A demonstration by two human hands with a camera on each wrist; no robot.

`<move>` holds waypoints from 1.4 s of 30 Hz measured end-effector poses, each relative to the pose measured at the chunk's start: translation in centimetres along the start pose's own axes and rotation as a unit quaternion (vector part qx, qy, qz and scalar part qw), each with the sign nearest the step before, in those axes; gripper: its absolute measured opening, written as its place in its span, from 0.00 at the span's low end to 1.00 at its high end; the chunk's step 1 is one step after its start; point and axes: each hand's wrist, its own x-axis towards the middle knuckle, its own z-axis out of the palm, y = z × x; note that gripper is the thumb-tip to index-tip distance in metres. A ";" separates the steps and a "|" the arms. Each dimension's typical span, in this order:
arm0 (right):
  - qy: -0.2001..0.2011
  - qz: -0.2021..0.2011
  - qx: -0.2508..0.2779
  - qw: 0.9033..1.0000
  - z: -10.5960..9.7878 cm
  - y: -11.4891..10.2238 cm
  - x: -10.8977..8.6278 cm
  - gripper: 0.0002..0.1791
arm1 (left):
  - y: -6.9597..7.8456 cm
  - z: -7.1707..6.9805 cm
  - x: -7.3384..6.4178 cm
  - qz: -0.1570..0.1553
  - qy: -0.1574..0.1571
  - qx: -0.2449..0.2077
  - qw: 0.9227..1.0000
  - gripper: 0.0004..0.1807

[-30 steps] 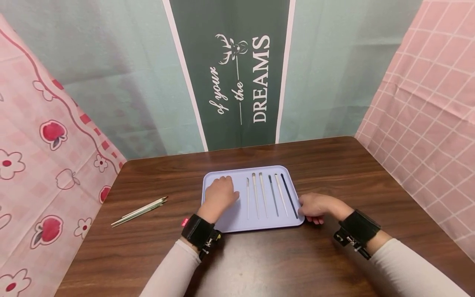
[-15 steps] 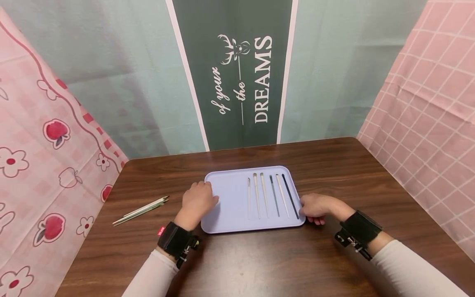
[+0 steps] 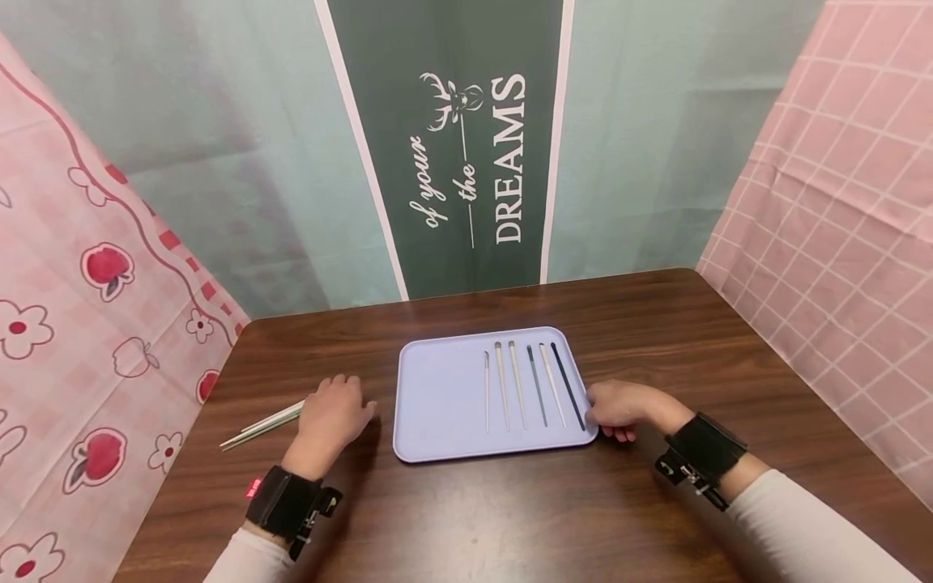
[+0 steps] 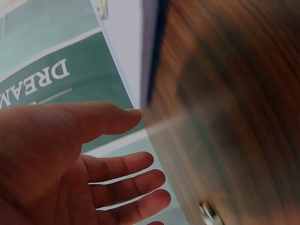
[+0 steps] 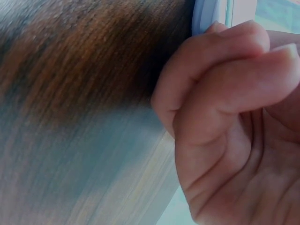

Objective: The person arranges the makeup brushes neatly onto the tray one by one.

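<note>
A lavender tray (image 3: 440,405) lies on the table with a row of slim makeup brushes (image 3: 516,385) on its right half. My right hand (image 3: 619,407) stays at the tray's right rim, its fingers curled and the thumb side on the edge, holding it. In the right wrist view the curled fingers (image 5: 211,89) meet the tray's edge. Left of the tray, my left hand (image 3: 331,421) hovers by a small bundle of brushes (image 3: 262,425), covering their right ends. The left wrist view shows its thumb and fingers spread, with nothing between them.
A dark wood-grain table (image 3: 496,518) carries everything. Behind it hangs a green curtain (image 3: 474,162) with lettering. Pink cloths stand at the left (image 3: 109,364) and right (image 3: 838,202) sides.
My left hand has moved left, from over the tray past its left rim to the loose brushes. The right hand and the tray have stayed in place.
</note>
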 end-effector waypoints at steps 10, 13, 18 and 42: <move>0.001 0.002 0.000 1.000 0.1 -0.1 0.2 0.03 | -4.3 0.2 -1.4 -0.015 0.004 0.004 1.000 0.25; -0.001 0.003 -0.001 1.000 0.1 -0.1 0.4 0.02 | -5.6 0.3 -1.9 -0.015 0.014 0.001 1.000 0.24; -0.004 0.003 -0.005 1.000 0.0 0.0 0.5 0.02 | -7.3 0.4 -2.4 -0.020 0.032 -0.009 0.999 0.21; -0.006 0.008 -0.013 1.000 0.1 0.3 0.6 0.02 | -10.6 1.3 -2.4 -0.034 0.023 -0.010 0.999 0.20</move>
